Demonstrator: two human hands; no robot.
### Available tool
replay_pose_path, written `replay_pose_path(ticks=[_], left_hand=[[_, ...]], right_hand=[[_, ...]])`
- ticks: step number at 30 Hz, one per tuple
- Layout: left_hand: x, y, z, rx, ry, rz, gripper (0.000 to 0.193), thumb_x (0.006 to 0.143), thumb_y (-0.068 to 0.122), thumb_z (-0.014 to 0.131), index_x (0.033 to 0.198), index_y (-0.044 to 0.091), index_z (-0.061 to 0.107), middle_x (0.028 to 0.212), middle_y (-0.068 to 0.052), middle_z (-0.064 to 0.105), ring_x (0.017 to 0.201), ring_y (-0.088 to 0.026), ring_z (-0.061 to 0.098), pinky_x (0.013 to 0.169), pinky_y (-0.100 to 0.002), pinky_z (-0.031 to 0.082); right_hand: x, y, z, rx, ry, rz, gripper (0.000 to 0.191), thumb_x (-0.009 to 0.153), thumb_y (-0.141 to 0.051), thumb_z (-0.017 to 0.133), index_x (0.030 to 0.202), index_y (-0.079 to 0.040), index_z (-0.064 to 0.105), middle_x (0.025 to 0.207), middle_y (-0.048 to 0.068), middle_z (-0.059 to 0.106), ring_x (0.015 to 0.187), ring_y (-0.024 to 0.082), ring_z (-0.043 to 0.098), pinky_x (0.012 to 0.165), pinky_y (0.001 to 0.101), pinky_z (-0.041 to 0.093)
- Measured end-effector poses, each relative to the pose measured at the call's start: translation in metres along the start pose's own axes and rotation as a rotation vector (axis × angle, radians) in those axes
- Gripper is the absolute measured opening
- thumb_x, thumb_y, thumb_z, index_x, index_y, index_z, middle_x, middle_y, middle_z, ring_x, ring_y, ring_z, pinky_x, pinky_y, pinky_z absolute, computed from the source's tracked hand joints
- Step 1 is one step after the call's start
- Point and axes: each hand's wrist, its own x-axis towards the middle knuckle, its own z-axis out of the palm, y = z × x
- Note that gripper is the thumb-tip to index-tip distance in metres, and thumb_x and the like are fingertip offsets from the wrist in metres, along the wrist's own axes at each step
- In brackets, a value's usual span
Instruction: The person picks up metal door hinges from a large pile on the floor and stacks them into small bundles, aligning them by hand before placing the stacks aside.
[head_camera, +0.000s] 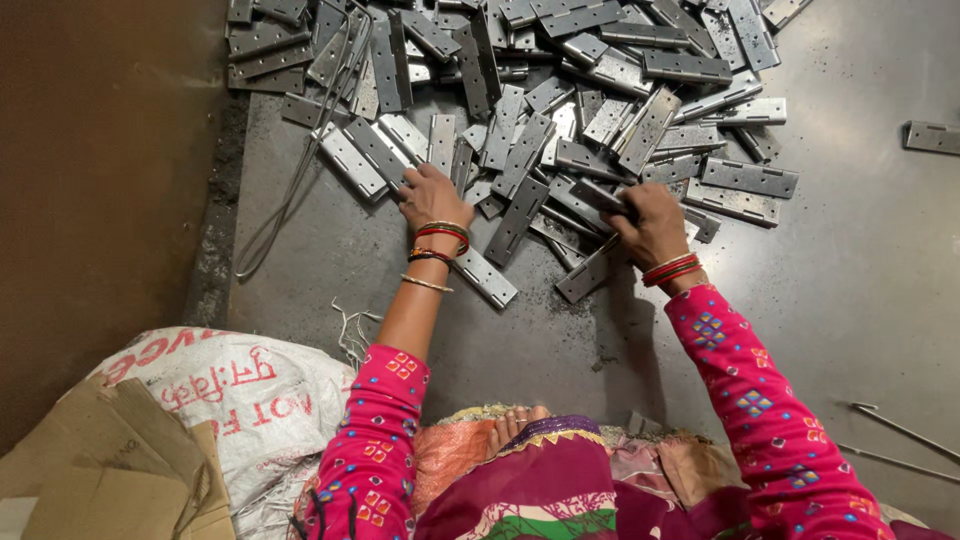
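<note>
Grey steel hinges (520, 110) lie on a dark grey surface (840, 290). The sleeves (375, 440) are bright pink with small multicoloured diamond motifs; red and gold bangles (440, 240) ring the wrists. At lower left, a white sack (240, 390) carries red print beside brown cardboard (110, 470).

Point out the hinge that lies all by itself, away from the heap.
The hinge at the far right edge: it lies flat and alone on the metal surface, apart from the hinge pile where both hands work.
</note>
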Motion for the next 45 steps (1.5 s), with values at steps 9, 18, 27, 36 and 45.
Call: replay_pose_path(ticks=[9,18,27,36,45], left_hand=[[-0.003,-0.026,-0.01,-0.2,-0.129,0.036,0.085,0.065,0.028,0.091,0.127,-0.004,0.044,0.132,-0.023,0.045,0.12,-0.045,0.055,0.104,-0.053,0.046],[-0.001,0.0,-0.025,-0.08,-0.225,0.031,0.108,0.062,0.054,0.095,0.135,-0.005,0.04,0.132,-0.028,0.052,0.123,-0.043,0.054,0.105,-0.048,0.045],[-0.004,0.016,0.004,0.092,-0.159,0.157,0.09,0.072,0.033,0.087,0.137,-0.01,0.043,0.113,-0.023,0.069,0.105,-0.037,0.071,0.087,-0.041,0.059],[-0.009,-0.055,0.005,-0.666,-0.503,-0.037,0.061,0.066,0.027,0.084,0.114,-0.007,0.069,0.109,-0.024,0.076,0.101,-0.034,0.077,0.091,-0.042,0.059],[-0.062,0.0,0.031,-0.588,-0.446,0.088,0.077,0.063,0.037,0.093,0.116,-0.008,0.061,0.117,-0.027,0.068,0.11,-0.039,0.066,0.095,-0.043,0.052]], right_hand=[[0.035,-0.076,0.027,-0.436,-0.326,0.14,0.102,0.048,-0.071,0.091,0.118,-0.003,0.061,0.109,0.019,0.061,0.106,0.036,0.056,0.088,0.0489,0.043],[0.017,-0.096,0.033,-0.227,-0.303,0.376,0.093,0.052,-0.064,0.093,0.107,0.002,0.058,0.104,0.023,0.065,0.099,0.041,0.064,0.086,0.0506,0.051],[-0.002,-0.111,0.04,-0.184,-0.144,0.301,0.068,0.063,-0.045,0.091,0.098,0.002,0.057,0.088,0.025,0.068,0.083,0.044,0.068,0.072,0.0523,0.056],[0.01,-0.066,0.032,0.122,-0.2,0.442,0.054,0.079,-0.045,0.078,0.099,0.004,0.068,0.091,0.026,0.071,0.083,0.041,0.071,0.076,0.0475,0.057],[-0.001,-0.087,0.051,-0.043,-0.03,0.297,0.061,0.081,-0.051,0.079,0.092,0.009,0.07,0.091,0.032,0.068,0.082,0.045,0.067,0.073,0.0503,0.055]])
